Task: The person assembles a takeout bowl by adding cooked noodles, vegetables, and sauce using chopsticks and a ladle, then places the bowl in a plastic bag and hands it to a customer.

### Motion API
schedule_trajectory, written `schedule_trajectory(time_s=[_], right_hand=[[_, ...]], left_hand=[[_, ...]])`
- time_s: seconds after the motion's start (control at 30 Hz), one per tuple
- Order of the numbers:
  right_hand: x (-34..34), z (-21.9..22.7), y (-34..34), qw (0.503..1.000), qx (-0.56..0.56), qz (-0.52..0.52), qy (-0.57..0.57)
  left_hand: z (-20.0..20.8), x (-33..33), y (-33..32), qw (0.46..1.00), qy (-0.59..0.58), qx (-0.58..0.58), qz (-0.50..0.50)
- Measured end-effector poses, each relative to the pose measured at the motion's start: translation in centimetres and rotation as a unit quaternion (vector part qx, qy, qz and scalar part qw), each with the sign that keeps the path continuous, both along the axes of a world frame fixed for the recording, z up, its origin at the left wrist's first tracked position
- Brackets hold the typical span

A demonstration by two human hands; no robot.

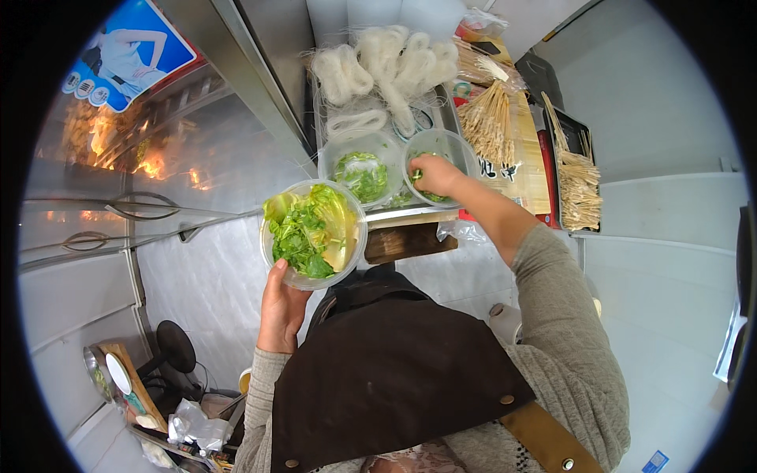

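Observation:
My left hand (282, 309) grips the near edge of a clear round plastic bowl (359, 251), held out over the floor. Inside it lie lettuce leaves (335, 217) and darker chopped greens (303, 240). My right hand (435, 175) reaches into a second clear plastic tub (465, 150), its fingers closed at some chopped green herbs (432, 195); the fingertips are partly hidden. Left of that tub, touching or nearly so, stands another clear tub (327, 158) with green herbs in it.
Bundles of dry white noodles (378, 67) fill the metal tray (453, 118) behind the tubs. Many wooden skewers (487, 118) lie on the board at right, more skewers (579, 193) in a black tray. A glass-fronted cabinet (213, 142) stands left. A stool (175, 345) is lower left.

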State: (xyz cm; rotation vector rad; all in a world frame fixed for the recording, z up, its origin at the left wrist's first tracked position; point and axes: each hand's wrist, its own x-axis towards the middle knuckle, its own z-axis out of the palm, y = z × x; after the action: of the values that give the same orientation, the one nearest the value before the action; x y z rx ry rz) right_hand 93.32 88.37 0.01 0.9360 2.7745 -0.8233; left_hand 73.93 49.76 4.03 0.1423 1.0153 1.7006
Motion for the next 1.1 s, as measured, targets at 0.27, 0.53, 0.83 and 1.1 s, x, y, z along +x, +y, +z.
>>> schedule_trajectory(time_s=[0.27,0.53,0.83,1.1], right_hand=[[1.5,11.2,-4.7,0.837,-0.434,-0.258,0.212],[0.9,19.7,-19.9,0.981,-0.050,-0.031,0.183],[10.5,16.8,-34.3,0.896,0.179,-0.256,0.315],[20.3,10.9,-55.9,0.685,0.306,-0.553,0.363]], left_hand=[[1.9,-1.6,0.2,0.997,0.011,0.026,-0.069],[2.2,-1.3,3.5,0.970,0.040,0.008,-0.240],[1.3,4.1,4.7,0.883,0.064,0.008,-0.465],[0.0,20.1,-3.5,0.681,0.094,-0.027,-0.726]])
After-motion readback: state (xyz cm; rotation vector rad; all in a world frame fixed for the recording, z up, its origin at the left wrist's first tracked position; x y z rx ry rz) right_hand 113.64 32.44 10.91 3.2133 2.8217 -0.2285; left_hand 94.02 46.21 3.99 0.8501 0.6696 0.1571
